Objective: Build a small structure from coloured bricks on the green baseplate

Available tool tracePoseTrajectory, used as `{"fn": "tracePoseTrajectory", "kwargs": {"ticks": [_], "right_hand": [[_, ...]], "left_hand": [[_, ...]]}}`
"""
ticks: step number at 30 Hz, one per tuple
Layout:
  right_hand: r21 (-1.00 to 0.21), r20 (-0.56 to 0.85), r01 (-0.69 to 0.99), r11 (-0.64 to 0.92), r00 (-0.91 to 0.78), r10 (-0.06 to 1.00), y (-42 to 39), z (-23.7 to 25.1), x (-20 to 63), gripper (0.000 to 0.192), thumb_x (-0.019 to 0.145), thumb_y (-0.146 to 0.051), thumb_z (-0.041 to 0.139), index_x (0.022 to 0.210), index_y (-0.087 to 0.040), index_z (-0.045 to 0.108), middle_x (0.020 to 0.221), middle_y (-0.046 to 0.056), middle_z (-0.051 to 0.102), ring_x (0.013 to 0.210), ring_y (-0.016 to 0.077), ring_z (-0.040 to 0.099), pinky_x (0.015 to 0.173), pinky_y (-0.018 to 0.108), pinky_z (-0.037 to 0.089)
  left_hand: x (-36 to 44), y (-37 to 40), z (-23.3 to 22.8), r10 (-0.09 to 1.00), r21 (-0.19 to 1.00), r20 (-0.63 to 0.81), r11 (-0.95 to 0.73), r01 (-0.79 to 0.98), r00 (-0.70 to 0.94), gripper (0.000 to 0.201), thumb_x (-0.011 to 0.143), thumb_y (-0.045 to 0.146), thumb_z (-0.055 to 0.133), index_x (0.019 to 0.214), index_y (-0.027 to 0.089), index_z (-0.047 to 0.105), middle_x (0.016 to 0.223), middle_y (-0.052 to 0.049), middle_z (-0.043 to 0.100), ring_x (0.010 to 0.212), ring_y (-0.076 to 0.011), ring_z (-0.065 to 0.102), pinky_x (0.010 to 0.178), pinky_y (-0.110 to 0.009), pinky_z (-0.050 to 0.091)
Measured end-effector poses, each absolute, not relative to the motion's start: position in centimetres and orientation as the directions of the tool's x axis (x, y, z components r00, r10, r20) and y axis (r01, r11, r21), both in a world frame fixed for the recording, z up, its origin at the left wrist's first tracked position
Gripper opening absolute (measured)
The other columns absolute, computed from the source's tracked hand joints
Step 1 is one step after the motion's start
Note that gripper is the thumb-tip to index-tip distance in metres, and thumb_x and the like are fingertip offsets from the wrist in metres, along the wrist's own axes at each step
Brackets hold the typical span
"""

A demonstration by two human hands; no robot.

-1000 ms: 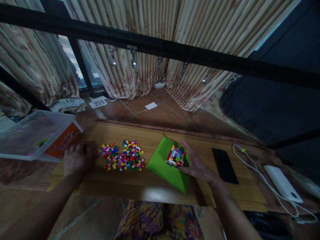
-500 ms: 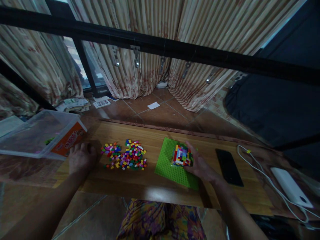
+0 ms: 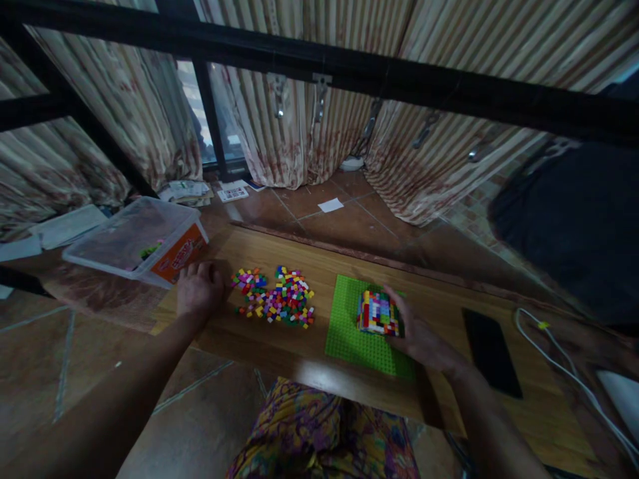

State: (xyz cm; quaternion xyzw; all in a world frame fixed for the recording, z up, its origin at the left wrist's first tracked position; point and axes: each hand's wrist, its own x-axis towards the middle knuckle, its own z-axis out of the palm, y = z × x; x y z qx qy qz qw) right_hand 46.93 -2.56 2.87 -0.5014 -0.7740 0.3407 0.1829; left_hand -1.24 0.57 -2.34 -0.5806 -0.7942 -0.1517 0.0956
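Observation:
On the wooden table board (image 3: 279, 346) lies a green studded baseplate (image 3: 344, 332). A small block built of multicoloured toy bricks (image 3: 378, 313) sits on it. My right hand (image 3: 417, 336) is closed around the right side of this brick build, thumb at the near edge and fingers at the far edge. Left of the baseplate, loose small toy bricks (image 3: 279, 299) of many colours lie in a spread pile. My left hand (image 3: 198, 291) rests at the left of the pile with its fingers curled in. Whatever may be inside that hand is hidden.
A clear plastic box (image 3: 130, 239) with an orange label stands beyond my left hand. Right of the baseplate lies a black phone-like slab (image 3: 492, 352), then a white cable (image 3: 554, 366) and a white device (image 3: 622, 392). Dark metal bars (image 3: 319, 60) cross above the table.
The view has swung left, so everything appears farther right. The baseplate with the brick build has turned slightly on the table under my right hand. My left hand stays beside the pile.

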Motion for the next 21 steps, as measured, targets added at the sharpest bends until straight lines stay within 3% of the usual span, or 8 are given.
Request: {"fn": "tracePoseTrajectory", "kwargs": {"ticks": [7, 10, 15, 21], "right_hand": [[-0.498, 0.158, 0.775, 0.39, -0.361, 0.919, -5.0, 5.7, 44.2, 0.081, 0.079, -0.024, 0.062, 0.149, -0.03, 0.022, 0.15, 0.008, 0.033, 0.138, 0.0292, 0.033, 0.113, 0.049, 0.031], [-0.539, 0.216, 0.751, 0.382, -0.315, 0.924, -6.0, 6.2, 40.2, 0.065, 0.083, -0.026, 0.058, 0.143, -0.031, 0.035, 0.142, 0.006, 0.046, 0.131, 0.0273, 0.043, 0.109, 0.049, 0.037], [-0.689, 0.154, 0.638, 0.344, -0.335, 0.929, -5.0, 3.6, 33.9, 0.034, 0.088, -0.022, 0.048, 0.121, -0.023, 0.059, 0.116, 0.008, 0.064, 0.109, 0.0219, 0.06, 0.095, 0.039, 0.049], [-0.698, 0.147, 0.652, 0.298, -0.277, 0.95, -1.5, 1.3, 30.9, 0.025, 0.087, -0.021, 0.051, 0.108, -0.021, 0.066, 0.101, 0.006, 0.067, 0.095, 0.021, 0.063, 0.088, 0.036, 0.049]], "left_hand": [[-1.0, 0.3, -2.2, 0.887, 0.151, 0.34, 0.277, 0.949, -0.313, 0.035, 0.085, 0.032, 0.041, 0.106, 0.013, 0.061, 0.109, -0.016, 0.061, 0.104, -0.0329, 0.052, 0.092, -0.045, 0.041], [-0.9, 0.3, -2.2, 0.891, 0.154, 0.336, 0.269, 0.951, -0.307, 0.033, 0.084, 0.031, 0.041, 0.104, 0.014, 0.061, 0.106, -0.016, 0.061, 0.103, -0.0327, 0.051, 0.092, -0.046, 0.041], [-0.9, 0.3, -2.3, 0.889, 0.176, 0.338, 0.264, 0.948, -0.311, 0.034, 0.085, 0.031, 0.041, 0.106, 0.013, 0.061, 0.108, -0.017, 0.061, 0.104, -0.0327, 0.051, 0.092, -0.045, 0.041], [-1.0, 0.3, -2.5, 0.88, 0.189, 0.358, 0.259, 0.947, -0.312, 0.033, 0.085, 0.03, 0.042, 0.105, 0.013, 0.061, 0.107, -0.016, 0.061, 0.102, -0.0319, 0.052, 0.093, -0.045, 0.041]]}}
